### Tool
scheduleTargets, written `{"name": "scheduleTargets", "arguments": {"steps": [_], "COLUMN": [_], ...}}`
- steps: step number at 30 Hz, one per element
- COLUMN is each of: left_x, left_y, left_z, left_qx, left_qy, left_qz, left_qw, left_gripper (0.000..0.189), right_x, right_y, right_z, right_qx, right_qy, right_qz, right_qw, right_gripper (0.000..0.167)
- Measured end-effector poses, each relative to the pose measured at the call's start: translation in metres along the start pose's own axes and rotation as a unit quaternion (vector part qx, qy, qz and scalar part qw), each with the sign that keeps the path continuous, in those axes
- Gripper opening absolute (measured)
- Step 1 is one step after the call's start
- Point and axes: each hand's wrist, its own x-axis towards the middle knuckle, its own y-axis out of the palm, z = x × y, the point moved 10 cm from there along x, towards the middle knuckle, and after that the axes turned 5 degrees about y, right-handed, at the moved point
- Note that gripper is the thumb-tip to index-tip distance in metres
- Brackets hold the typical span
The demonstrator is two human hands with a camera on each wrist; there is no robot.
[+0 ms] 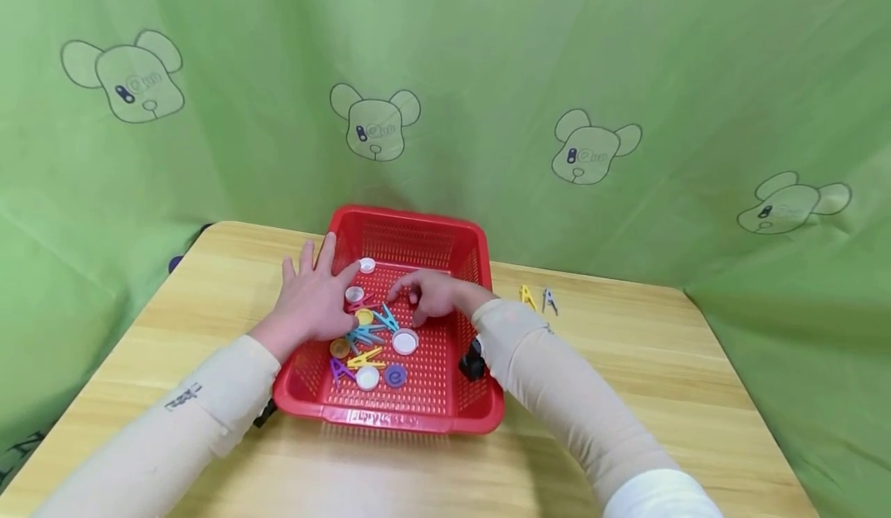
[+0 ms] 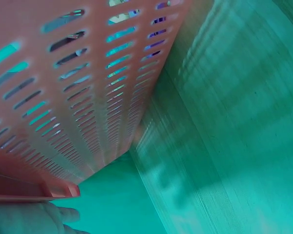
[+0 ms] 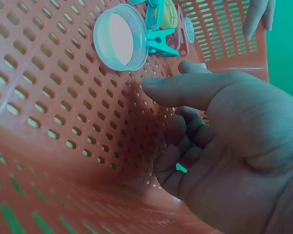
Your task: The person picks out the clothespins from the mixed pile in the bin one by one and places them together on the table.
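A red perforated basket (image 1: pixel 386 419) holds several bottle caps and clothespins, mostly along its left side. My left hand (image 1: pixel 316 298) lies across the left rim with fingers spread; its thumbs-side reaches over the inside. Inside, toward the right wall, is my right hand (image 1: pixel 433 294), its index finger extended and the others bent, holding nothing. Nearest to it are a teal clothespin (image 1: pixel 387 317) and a white cap (image 1: pixel 404 341). In the right wrist view, thumb and index point toward that cap (image 3: pixel 120 38) and the teal clothespin (image 3: pixel 161 43). Yellow (image 1: pixel 366 358) and purple (image 1: pixel 341 369) clothespins lie nearer the front.
On the wooden table (image 1: pixel 626 394), right of the basket, lie a yellow clothespin (image 1: pixel 527 296) and a grey clothespin (image 1: pixel 550 299). A green cloth (image 1: pixel 473 54) with bear-head drawings hangs behind and around the table.
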Motion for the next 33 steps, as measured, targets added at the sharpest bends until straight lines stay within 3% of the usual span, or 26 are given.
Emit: {"name": "scheduleTargets", "arguments": {"steps": [7, 15, 33], "left_x": [-0.002, -0.003, -0.001], "left_y": [0.0, 0.0, 0.002], "left_z": [-0.002, -0.002, -0.002], "left_qx": [-0.002, -0.003, 0.014], "left_qy": [0.0, -0.001, 0.0], "left_qz": [-0.005, 0.0, -0.004], "left_qw": [1.0, 1.0, 0.9999], "left_gripper": [0.089, 0.089, 0.088], "right_x": [-0.001, -0.001, 0.003], "right_y": [0.002, 0.006, 0.012], "right_z": [-0.001, 0.006, 0.013], "right_qx": [0.0, -0.037, -0.035], "right_qy": [0.007, -0.023, -0.053], "right_qz": [-0.004, -0.005, 0.007], "right_qw": [1.0, 0.9991, 0.998], "right_gripper": [0.048, 0.048, 0.054]}}
